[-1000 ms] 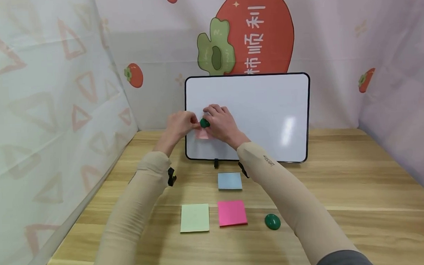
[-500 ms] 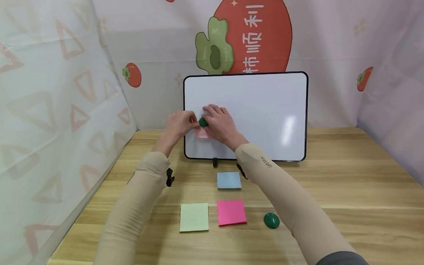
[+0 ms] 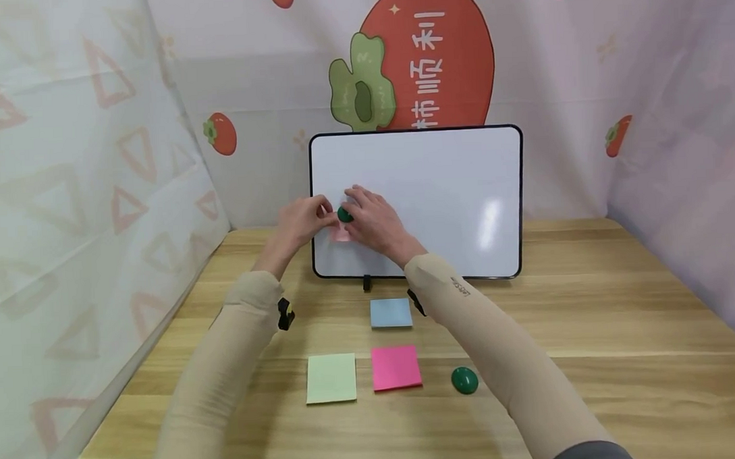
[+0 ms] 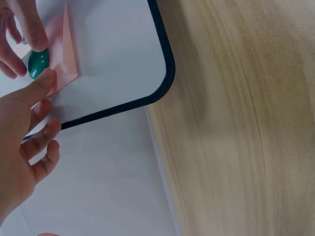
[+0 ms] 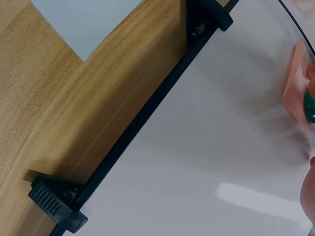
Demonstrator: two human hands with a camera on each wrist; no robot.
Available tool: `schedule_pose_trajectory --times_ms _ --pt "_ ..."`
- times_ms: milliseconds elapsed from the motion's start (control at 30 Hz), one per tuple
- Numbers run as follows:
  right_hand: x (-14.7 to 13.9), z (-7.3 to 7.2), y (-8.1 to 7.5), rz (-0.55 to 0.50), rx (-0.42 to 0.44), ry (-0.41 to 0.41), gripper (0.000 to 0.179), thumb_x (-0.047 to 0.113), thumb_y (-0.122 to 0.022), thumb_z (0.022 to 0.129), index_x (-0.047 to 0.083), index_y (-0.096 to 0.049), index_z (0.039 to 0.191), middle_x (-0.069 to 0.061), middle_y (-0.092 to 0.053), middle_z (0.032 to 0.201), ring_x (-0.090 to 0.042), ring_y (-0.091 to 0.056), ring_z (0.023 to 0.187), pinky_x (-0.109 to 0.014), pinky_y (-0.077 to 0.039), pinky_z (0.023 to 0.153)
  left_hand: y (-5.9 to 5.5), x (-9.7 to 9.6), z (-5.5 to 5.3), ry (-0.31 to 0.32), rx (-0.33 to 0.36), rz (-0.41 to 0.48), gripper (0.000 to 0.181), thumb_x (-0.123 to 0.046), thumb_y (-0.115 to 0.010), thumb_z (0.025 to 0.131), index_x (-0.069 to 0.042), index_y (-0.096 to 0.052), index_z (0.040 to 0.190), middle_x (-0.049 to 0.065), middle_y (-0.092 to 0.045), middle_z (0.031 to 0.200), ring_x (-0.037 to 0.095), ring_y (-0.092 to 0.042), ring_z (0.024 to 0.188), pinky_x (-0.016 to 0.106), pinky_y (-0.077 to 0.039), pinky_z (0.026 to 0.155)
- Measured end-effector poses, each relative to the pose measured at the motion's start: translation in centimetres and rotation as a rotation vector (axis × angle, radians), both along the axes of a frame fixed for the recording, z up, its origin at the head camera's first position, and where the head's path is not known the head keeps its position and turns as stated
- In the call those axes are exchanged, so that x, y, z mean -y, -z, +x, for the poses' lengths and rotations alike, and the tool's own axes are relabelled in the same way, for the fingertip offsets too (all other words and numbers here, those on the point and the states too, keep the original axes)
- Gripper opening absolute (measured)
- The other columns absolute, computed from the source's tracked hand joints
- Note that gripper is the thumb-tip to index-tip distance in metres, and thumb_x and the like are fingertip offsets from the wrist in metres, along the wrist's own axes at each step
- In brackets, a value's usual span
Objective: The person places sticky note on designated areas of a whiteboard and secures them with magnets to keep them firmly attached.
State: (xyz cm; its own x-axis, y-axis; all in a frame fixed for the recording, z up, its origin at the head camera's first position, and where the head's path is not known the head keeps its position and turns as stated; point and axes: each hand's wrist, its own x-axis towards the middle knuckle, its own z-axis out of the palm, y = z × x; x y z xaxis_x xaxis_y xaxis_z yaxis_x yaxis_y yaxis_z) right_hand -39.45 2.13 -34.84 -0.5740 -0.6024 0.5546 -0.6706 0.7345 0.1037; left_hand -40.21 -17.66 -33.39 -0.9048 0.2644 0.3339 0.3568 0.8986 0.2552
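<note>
At the left of the whiteboard (image 3: 433, 193), my left hand (image 3: 297, 225) pinches the edge of a light pink sticky note (image 3: 341, 236) between thumb and forefinger. My right hand (image 3: 376, 222) grips a glossy green oval magnet (image 3: 345, 215) that lies over the note. In the left wrist view the magnet (image 4: 38, 63) sits between the two hands, with the left thumb right at its lower side. The free end of the note (image 4: 70, 46) is folded up from the board there. The right wrist view shows the note (image 5: 294, 91) and part of the magnet at its right edge.
On the wooden table lie a blue sticky pad (image 3: 391, 313), a pale green pad (image 3: 331, 379) and a hot pink pad (image 3: 396, 368). A second green magnet (image 3: 464, 380) is to their right. Black feet (image 5: 56, 201) support the whiteboard's lower edge. A printed cloth hangs behind.
The view has shifted slightly, so everything appears a little further left. Both hands stay at the same spot on the whiteboard, with the note and magnet still between them.
</note>
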Motion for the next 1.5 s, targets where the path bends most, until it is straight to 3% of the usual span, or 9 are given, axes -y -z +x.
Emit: schedule_pose_trajectory --times_ms 467,767,1067,1500 --pt "-2.0 0.9 0.0 -0.054 0.062 -0.023 0.04 0.025 -0.068 0.094 0.009 -0.062 0.13 -0.012 -0.05 0.146 -0.03 -0.038 0.144 -0.05 -0.036 0.113 0.7 0.8 1.2 0.062 0.001 0.005 0.038 -0.043 -0.069 0.092 -0.015 -0.065 0.117 0.003 -0.066 0.085 0.019 -0.055 0.067 0.029 -0.04 0.057" --pt "-3.1 2.2 -0.2 -0.025 0.11 -0.028 0.053 0.035 -0.07 0.093 0.01 -0.057 0.138 -0.013 -0.048 0.148 -0.031 -0.036 0.145 -0.05 -0.033 0.114 0.9 0.8 2.2 0.086 0.001 -0.022 0.038 -0.042 -0.068 0.093 -0.016 -0.065 0.12 0.002 -0.066 0.086 0.019 -0.054 0.065 0.029 -0.039 0.056" --pt "-4.7 3.2 -0.1 -0.057 0.194 -0.018 0.056 0.035 -0.072 0.091 0.01 -0.057 0.139 -0.013 -0.047 0.148 -0.031 -0.034 0.145 -0.051 -0.032 0.115 0.9 1.1 3.3 0.101 0.055 -0.042 0.039 -0.046 -0.067 0.092 -0.019 -0.065 0.12 0.0 -0.067 0.09 0.019 -0.057 0.073 0.03 -0.041 0.06" --pt "-7.4 5.2 0.0 -0.075 0.211 -0.03 0.057 0.037 -0.074 0.09 0.007 -0.059 0.136 -0.013 -0.05 0.145 -0.034 -0.036 0.144 -0.053 -0.033 0.114 0.9 1.3 5.1 0.133 0.113 -0.033 0.035 -0.044 -0.068 0.092 -0.019 -0.068 0.117 -0.001 -0.065 0.089 0.017 -0.056 0.073 0.03 -0.042 0.063"
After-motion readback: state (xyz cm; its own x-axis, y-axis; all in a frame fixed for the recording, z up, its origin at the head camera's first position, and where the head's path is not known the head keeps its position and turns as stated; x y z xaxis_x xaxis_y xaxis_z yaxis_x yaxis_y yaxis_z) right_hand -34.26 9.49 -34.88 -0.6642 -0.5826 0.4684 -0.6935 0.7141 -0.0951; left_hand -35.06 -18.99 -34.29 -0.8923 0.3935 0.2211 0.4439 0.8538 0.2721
